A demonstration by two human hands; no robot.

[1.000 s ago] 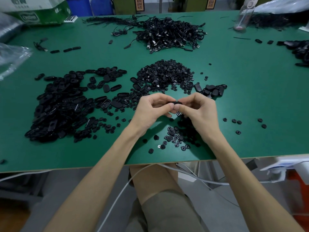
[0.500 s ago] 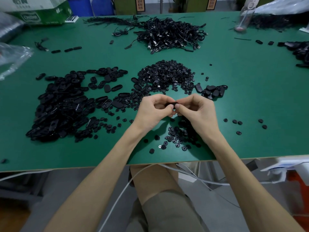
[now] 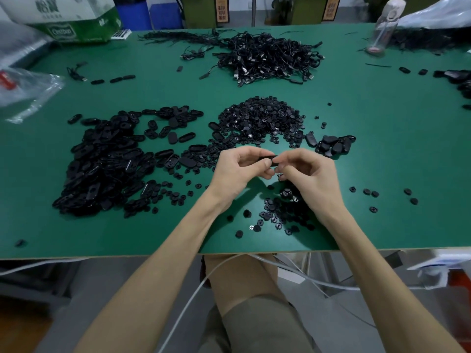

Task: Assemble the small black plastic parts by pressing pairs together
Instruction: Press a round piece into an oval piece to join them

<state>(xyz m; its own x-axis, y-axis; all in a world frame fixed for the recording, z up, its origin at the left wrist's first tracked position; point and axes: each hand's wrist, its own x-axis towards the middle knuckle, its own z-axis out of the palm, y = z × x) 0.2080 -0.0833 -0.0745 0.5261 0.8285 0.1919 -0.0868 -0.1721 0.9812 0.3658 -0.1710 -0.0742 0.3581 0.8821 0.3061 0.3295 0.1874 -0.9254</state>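
From the head camera, a person's left hand [image 3: 239,169] and right hand [image 3: 308,174] meet just above a green bench [image 3: 382,138]. The curled fingers and thumbs of both pinch one small black part [image 3: 272,159] between them. A pile of oval black shells [image 3: 107,164] lies to the left, and a heap of round black pieces [image 3: 262,118] lies just beyond the hands.

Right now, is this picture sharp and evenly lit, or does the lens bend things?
Head view: the near edge of the table bows, a wide-angle bend. Head view: the left hand and right hand, pinching a black part, throw a dark shadow on the green top. Head view: the far bottle looks smeared.
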